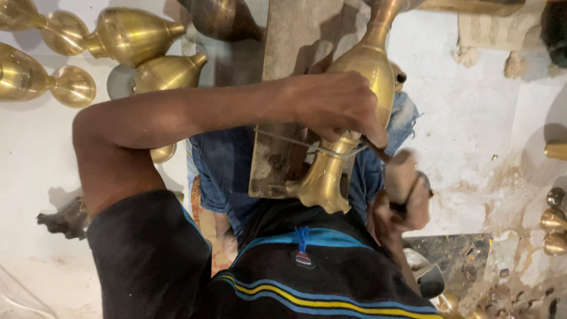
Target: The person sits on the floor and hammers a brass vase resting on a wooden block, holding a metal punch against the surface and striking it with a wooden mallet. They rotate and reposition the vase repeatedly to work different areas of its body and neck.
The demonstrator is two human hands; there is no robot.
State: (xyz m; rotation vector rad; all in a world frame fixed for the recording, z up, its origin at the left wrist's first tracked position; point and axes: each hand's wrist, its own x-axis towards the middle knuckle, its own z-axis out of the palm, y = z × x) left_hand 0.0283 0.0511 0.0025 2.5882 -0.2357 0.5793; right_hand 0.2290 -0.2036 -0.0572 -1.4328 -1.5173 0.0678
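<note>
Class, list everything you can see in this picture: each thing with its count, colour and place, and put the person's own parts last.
Brass vase: one, golden, centre, propped against the wooden block.
Wooden block: one, grey-brown, centre.
Wire: one, grey, around the vase's neck.
Finished brass pieces: several, golden, top left.
Small brass parts: a few, golden, right edge.
Floor: whitish, stained at right.
Left hand: on the vase.
Right hand: blurred, gripping a dark tool.

- Pale, stained floor (472, 118).
- Brass finials (133, 35) lie on it at upper left.
- Smaller brass pieces (554, 221) sit at right.
- Dark debris (455, 254) lies lower right.
</note>
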